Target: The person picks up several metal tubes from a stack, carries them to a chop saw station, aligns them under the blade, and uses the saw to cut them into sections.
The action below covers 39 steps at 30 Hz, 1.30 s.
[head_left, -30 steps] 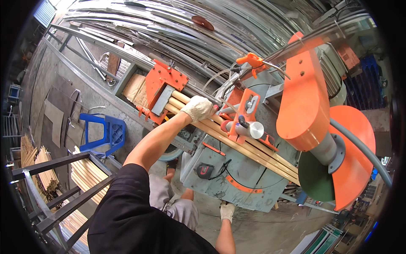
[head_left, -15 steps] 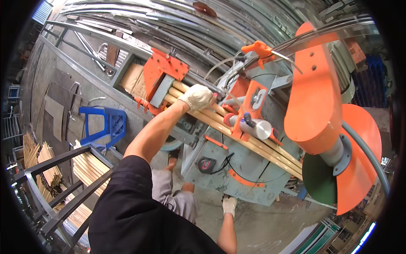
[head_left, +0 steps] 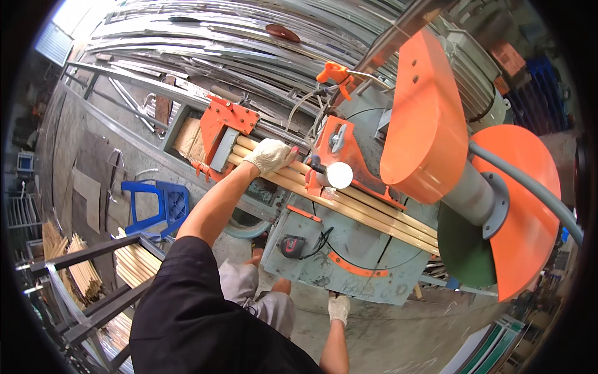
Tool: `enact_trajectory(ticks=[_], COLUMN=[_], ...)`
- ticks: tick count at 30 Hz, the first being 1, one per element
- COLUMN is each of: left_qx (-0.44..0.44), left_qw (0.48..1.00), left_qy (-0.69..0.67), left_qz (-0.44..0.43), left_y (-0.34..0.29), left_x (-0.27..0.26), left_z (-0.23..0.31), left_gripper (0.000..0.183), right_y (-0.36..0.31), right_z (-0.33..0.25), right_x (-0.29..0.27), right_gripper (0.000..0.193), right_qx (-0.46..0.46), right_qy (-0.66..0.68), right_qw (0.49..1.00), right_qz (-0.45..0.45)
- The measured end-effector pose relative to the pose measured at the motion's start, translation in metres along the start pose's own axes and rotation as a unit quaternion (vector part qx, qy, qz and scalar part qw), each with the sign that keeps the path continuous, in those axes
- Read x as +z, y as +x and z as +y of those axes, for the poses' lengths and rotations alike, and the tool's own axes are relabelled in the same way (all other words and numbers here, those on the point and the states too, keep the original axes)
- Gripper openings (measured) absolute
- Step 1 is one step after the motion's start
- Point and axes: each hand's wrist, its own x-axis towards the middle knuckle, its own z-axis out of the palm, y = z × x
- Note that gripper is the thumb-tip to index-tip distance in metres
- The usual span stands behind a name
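Note:
My left hand, in a pale knit glove, is closed over several long wood-coloured tubes. The tubes lie side by side across the grey saw table, their left ends against a grey block. Right of that hand, a clamp cylinder with a bright round end stands over the tubes. My gloved right hand is down at the table's front edge, closed around something dark that I cannot make out. The orange saw head and its round blade guard rise beyond the tubes' right part.
A black tape measure lies on the table's near left part. Metal profiles are piled behind the machine. A blue plastic stool stands left, near a dark metal rack and more tubes. A grey hose curves past the guard.
The whole view has shifted, and the saw head and clamp appear farther left in it. My left hand stays on the tubes and my right hand at the table edge.

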Motion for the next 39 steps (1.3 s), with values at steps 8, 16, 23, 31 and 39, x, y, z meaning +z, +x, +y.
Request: enact_trajectory(ticks=[8, 16, 23, 31, 39], left_qx=[0.027, 0.134, 0.104, 0.050, 0.017], left_qw=[0.984, 0.981, 0.990, 0.991, 0.991], left_qy=[0.104, 0.137, 0.086, 0.087, 0.079], left_qz=[0.143, 0.019, 0.036, 0.088, 0.103], left_y=[-0.027, -0.053, -0.051, -0.053, -0.068], left_x=[-0.028, -0.020, -0.016, -0.008, -0.006], left_z=[0.047, 0.009, -0.001, 0.005, 0.004], left_gripper=[0.043, 0.069, 0.063, 0.056, 0.052], right_y=[0.005, 0.010, 0.012, 0.023, 0.032], right_z=[0.006, 0.005, 0.006, 0.018, 0.030], right_x=[0.015, 0.000, 0.002, 0.008, 0.011], right_gripper=[0.049, 0.054, 0.054, 0.028, 0.029], right_qx=[-0.044, -0.089, -0.122, -0.180, -0.191], right_qy=[-0.106, -0.151, -0.222, -0.366, -0.415], right_qw=[0.993, 0.984, 0.967, 0.911, 0.884], right_qz=[0.015, -0.031, -0.024, -0.063, -0.097])
